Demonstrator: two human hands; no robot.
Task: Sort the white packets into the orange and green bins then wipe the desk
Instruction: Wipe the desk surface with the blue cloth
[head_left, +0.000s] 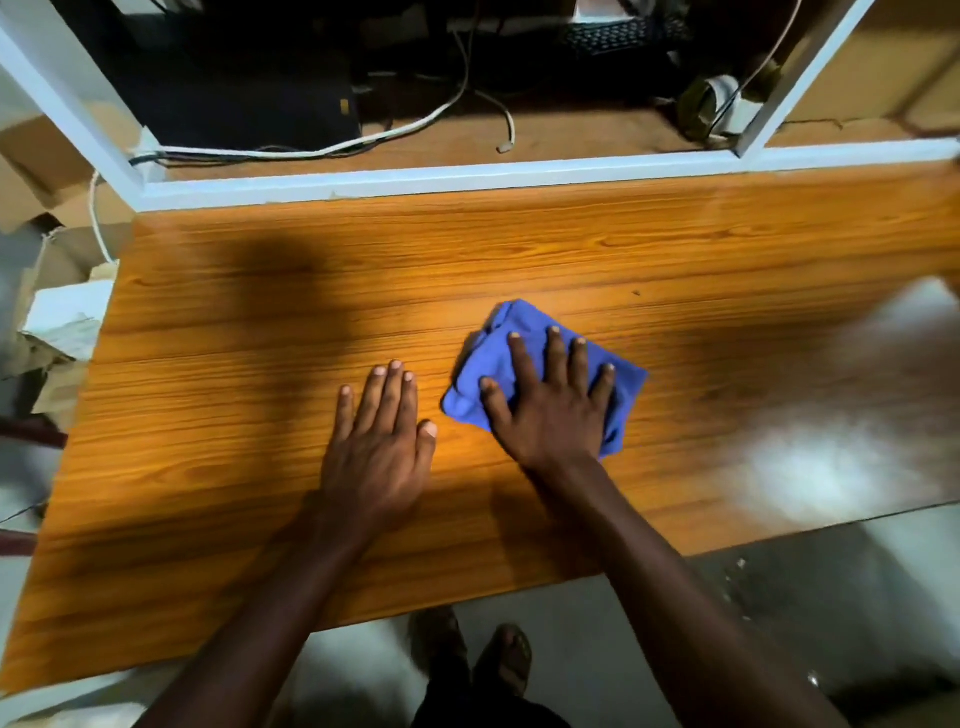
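A crumpled blue cloth (498, 343) lies on the wooden desk (234, 322), right of centre. My right hand (550, 405) presses flat on top of it, fingers spread, covering its near half. My left hand (376, 441) rests palm down on the bare wood just left of the cloth, fingers straight and apart, holding nothing. No white packets and no orange or green bins are in view.
A white metal frame (441, 176) runs along the desk's far edge, with cables (322, 150) and dark equipment behind it. Cardboard and paper (57, 322) pile up off the left edge. A bright glare (831, 467) covers the desk's right part. My feet (472, 654) stand below the near edge.
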